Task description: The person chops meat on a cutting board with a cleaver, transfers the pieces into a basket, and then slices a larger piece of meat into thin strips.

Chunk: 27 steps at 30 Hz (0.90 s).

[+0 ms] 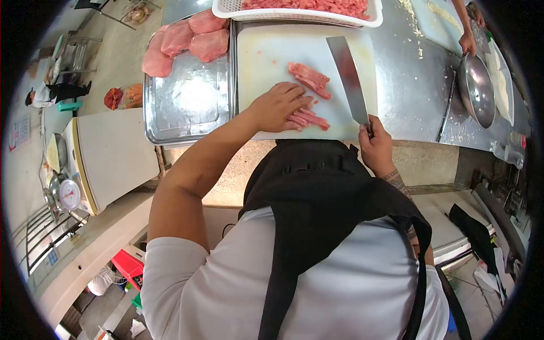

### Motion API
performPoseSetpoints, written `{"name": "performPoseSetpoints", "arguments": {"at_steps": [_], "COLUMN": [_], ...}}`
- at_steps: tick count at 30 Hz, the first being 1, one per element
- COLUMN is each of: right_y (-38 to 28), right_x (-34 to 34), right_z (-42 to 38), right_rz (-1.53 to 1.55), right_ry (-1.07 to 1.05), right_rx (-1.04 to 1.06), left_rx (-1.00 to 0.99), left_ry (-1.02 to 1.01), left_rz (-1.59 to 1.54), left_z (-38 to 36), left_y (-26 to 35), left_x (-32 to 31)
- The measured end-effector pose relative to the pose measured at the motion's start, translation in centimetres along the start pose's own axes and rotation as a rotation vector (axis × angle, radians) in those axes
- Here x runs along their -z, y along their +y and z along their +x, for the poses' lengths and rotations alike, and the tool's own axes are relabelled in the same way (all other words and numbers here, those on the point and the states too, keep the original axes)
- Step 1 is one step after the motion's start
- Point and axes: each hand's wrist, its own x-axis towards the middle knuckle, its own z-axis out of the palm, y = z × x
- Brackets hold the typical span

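On the white cutting board [263, 51] my left hand [280, 109] curls over a small bunch of cut raw meat strips [309, 119], its fingers touching them. A second piece of sliced meat [309, 79] lies just beyond, apart from that hand. My right hand [376, 144] is closed around the dark handle of a wide kitchen knife [348, 76]. The blade lies flat over the board's right side, pointing away from me and clear of the meat. Small meat scraps dot the board's far left.
To the left, a metal tray [190, 122] holds several thick raw meat slices [208, 45]. A white basket [306, 18] of cut meat stands behind the board. At the right, another person's hand [467, 43] touches a steel bowl [477, 90] beside a white strainer [501, 85].
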Motion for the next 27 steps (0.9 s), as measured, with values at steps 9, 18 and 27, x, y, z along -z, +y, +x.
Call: {"name": "performPoseSetpoints", "arguments": {"at_steps": [9, 18, 27], "right_y": [0.7, -0.2, -0.2], "right_x": [0.5, 0.6, 0.7], "right_z": [1.2, 2.5, 2.8], "right_rz": [0.049, -0.034, -0.081], "right_ry": [-0.034, -0.117, -0.138], "right_rx": [0.004, 0.044, 0.071], "left_rx": [0.708, 0.477, 1.063], "left_ry": [0.012, 0.140, 0.510], "left_rz": [0.226, 0.451, -0.682], "left_z": [-2.1, 3.5, 3.6], "left_y": [3.2, 6.0, 4.5], "left_x": [-0.5, -5.1, 3.0]}}
